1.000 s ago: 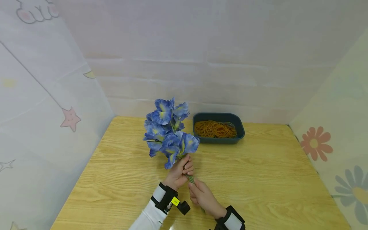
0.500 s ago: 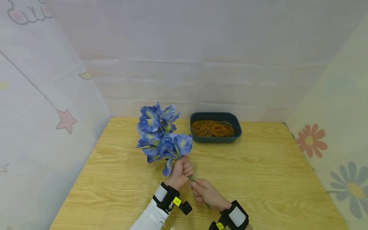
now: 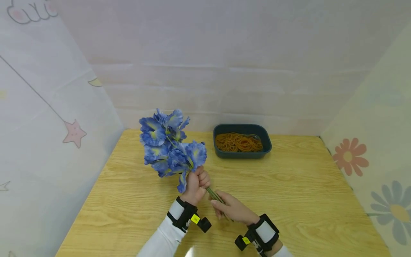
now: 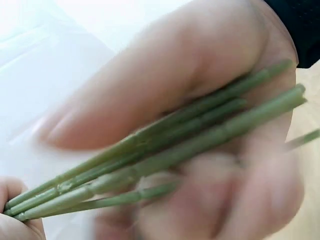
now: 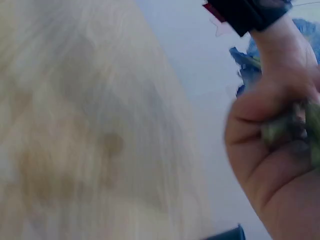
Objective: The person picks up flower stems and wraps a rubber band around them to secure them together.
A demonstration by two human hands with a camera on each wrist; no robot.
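Flowers point(image 3: 168, 146), blue artificial bunch, held up above the bench point(image 3: 305, 200), over its left-centre part, heads tilted toward the far-left corner. Green stems point(image 3: 216, 197) run down and right from the blooms toward the near edge; left wrist view shows several thin stems point(image 4: 165, 150) bundled side by side across a palm, blurred.

Bench is light wood, walled in by pale printed sheets on the left, back and right.

Dark teal tray point(image 3: 265, 137) sits at the far edge, about centre, well apart from the flowers, full of tan rubber bands point(image 3: 238, 142).

Left hand point(image 3: 196, 185) is clenched round the stems just below the blooms, fist upright, black wrist strap with yellow tag behind it. Right hand point(image 3: 232, 207) is just beside it toward the near edge, fingers curled round the lower stem ends, touching or nearly touching the left hand. Right wrist view is heavily blurred: the left hand point(image 5: 272, 150) wrapped round stems, bits of blue petal point(image 5: 245, 60) behind it, nothing finer can be told.
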